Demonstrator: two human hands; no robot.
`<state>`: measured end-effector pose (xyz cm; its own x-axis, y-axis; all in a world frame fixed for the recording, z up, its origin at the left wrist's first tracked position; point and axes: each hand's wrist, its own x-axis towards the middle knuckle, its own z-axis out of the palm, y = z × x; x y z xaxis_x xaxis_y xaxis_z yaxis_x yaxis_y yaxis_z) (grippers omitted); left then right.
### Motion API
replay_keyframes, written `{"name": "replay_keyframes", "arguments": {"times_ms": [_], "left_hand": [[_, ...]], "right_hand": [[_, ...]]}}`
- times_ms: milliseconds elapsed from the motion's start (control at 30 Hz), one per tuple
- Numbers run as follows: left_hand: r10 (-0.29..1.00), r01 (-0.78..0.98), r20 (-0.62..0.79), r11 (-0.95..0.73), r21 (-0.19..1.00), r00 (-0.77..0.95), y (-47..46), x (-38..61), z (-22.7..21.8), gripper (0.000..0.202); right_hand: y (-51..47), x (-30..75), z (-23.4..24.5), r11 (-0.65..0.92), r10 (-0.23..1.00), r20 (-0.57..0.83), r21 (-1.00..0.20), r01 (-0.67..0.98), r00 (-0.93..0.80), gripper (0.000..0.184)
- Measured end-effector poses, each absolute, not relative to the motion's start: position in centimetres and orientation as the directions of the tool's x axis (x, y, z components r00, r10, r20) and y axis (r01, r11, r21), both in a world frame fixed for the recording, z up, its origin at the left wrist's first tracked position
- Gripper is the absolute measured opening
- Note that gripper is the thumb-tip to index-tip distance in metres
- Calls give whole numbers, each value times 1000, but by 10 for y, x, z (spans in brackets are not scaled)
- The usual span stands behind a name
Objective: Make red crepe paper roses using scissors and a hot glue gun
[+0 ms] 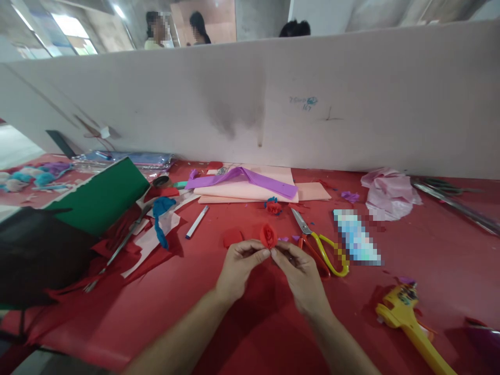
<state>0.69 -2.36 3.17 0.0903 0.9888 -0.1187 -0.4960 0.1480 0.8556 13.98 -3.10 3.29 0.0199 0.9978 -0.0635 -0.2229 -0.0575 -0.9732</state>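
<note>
My left hand (238,268) and my right hand (299,271) meet above the red table (234,312), fingertips pinched together. Between them they hold a small rolled red paper flower (268,235), which stands up just above the fingertips. Both hands are closed on its base. A second small red and blue paper flower (273,207) lies farther back on the table. Yellow-handled scissors (320,245) lie just right of my right hand, blades pointing away.
Pink sheets with a purple strip (250,182) lie at the back centre. Green and black sheets (97,200) and red scraps lie left, with a white pen (196,222). A yellow glue gun (410,320) sits front right, crumpled pink paper (386,192) back right. A white partition (273,99) rises behind; people beyond.
</note>
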Motion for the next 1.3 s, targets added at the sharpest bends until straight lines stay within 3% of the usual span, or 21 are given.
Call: {"name": "replay_keyframes", "arguments": {"times_ms": [233,567,767,933,1167,1300], "left_hand": [[958,-601,-189,284,747,218,-20,5,29,19],[969,-572,-189,246,783,158,-19,6,29,23],[952,-489,-100,237,839,290,-21,6,30,15],[965,-476,-94,204,855,246,-19,5,29,13],[954,-511,-113,246,823,277,-17,3,26,11],[985,-539,-125,168,825,115,-8,-10,28,11]], "right_hand": [[-32,140,35,-199,978,-148,-875,-442,-147,21],[-29,143,31,-244,967,-186,-867,-435,-173,18],[-28,146,34,-388,921,-343,-779,-493,-183,18],[-27,144,36,-423,903,-383,-722,-548,-194,22],[-31,137,41,-310,949,-298,-824,-475,-101,21],[-26,147,38,-195,977,-211,-937,-289,25,19]]}}
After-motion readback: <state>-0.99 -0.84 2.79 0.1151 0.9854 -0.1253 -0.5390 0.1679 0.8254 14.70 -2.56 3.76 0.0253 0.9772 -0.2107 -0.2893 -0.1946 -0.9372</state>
